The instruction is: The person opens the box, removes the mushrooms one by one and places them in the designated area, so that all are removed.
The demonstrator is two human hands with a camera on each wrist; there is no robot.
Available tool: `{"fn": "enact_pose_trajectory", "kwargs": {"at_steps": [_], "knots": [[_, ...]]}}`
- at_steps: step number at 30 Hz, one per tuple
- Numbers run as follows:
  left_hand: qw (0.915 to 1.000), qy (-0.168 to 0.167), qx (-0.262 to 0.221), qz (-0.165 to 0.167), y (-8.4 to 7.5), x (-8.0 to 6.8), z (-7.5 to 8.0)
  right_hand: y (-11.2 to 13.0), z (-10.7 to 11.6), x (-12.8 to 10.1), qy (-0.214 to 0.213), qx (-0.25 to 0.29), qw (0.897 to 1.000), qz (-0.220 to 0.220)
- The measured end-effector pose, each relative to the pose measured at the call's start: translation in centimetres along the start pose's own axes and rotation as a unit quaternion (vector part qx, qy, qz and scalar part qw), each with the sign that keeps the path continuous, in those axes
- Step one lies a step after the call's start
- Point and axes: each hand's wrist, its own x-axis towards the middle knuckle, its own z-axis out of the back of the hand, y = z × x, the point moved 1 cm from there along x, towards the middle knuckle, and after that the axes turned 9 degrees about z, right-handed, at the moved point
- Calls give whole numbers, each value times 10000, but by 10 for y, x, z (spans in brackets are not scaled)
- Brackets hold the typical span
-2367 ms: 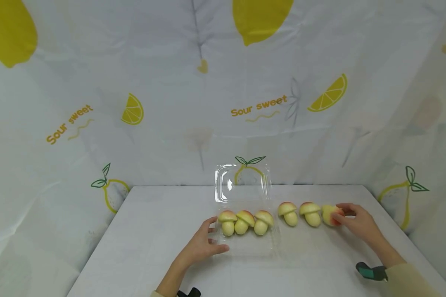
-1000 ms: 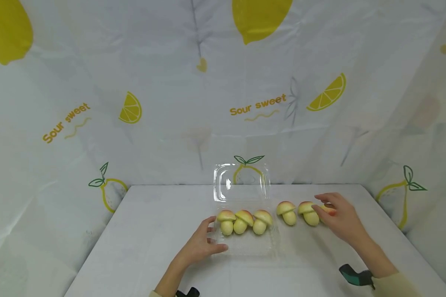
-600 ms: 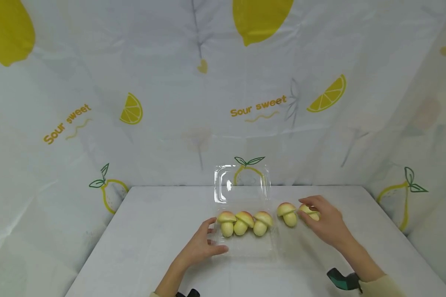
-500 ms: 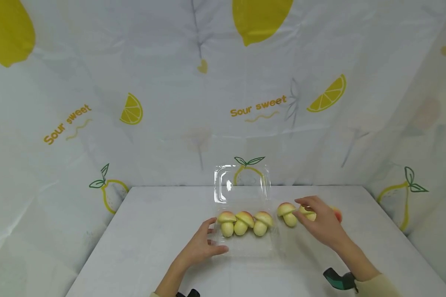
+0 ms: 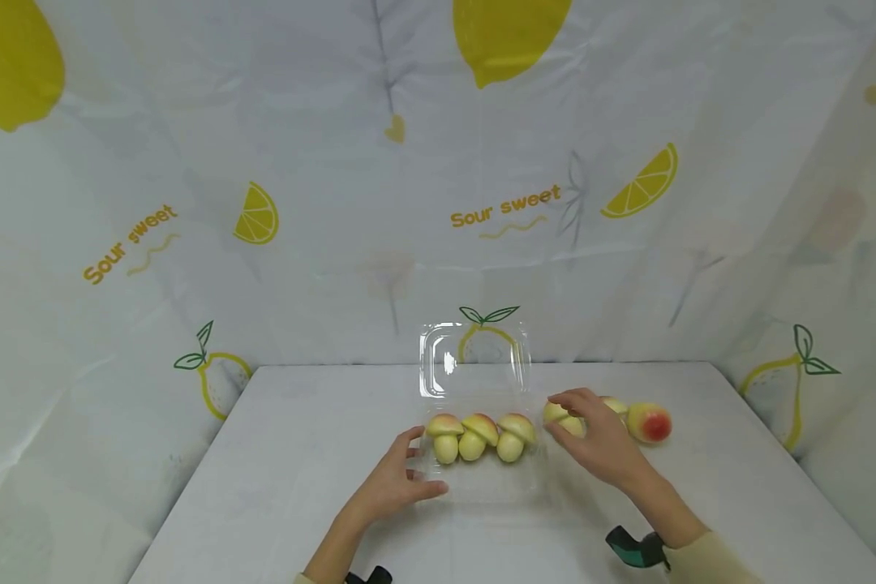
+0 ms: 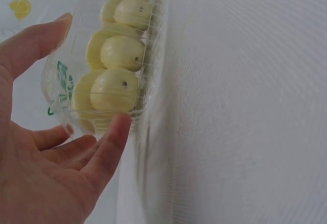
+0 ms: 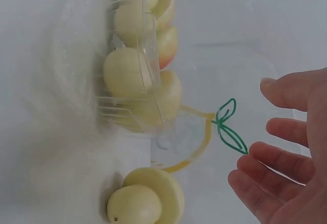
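Observation:
A clear plastic clamshell box (image 5: 492,484) stands on the table with its lid (image 5: 474,357) raised behind it. Three toy mushrooms (image 5: 473,438), pale yellow with reddish caps, sit side by side in its back part. My left hand (image 5: 397,480) holds the box's left end; in the left wrist view its thumb and fingers (image 6: 110,150) touch the clear walls. My right hand (image 5: 599,438) hovers with relaxed fingers before the leftmost loose mushroom (image 5: 558,415), partly covering it. The right wrist view shows nothing between the fingers and thumb of that hand (image 7: 286,152).
Right of the box, a second loose mushroom (image 5: 615,404) is mostly hidden behind my right hand. Beside it a third mushroom (image 5: 650,423) lies with its red patch facing right. The white table (image 5: 299,438) ends at a lemon-print curtain (image 5: 350,284).
My right hand has let go of the rightmost mushroom and moved left past the middle one to the leftmost loose one. The left hand and box have stayed in place.

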Motion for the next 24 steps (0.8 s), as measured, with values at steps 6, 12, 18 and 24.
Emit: {"fn": "enact_pose_trajectory", "kwargs": {"at_steps": [6, 12, 18, 24], "knots": [[10000, -32, -19, 11, 2, 3, 1, 2, -13, 4, 161, 165, 9997, 91], [10000, -41, 29, 49, 3, 3, 0, 1, -26, 6, 577, 223, 9978, -217], [10000, -28, 30, -11, 2, 1, 0, -2, -37, 8, 801, 286, 9961, -225], [10000, -7, -2, 3, 0, 0, -1, -6, -47, 10, 991, 309, 9940, -343]]}}
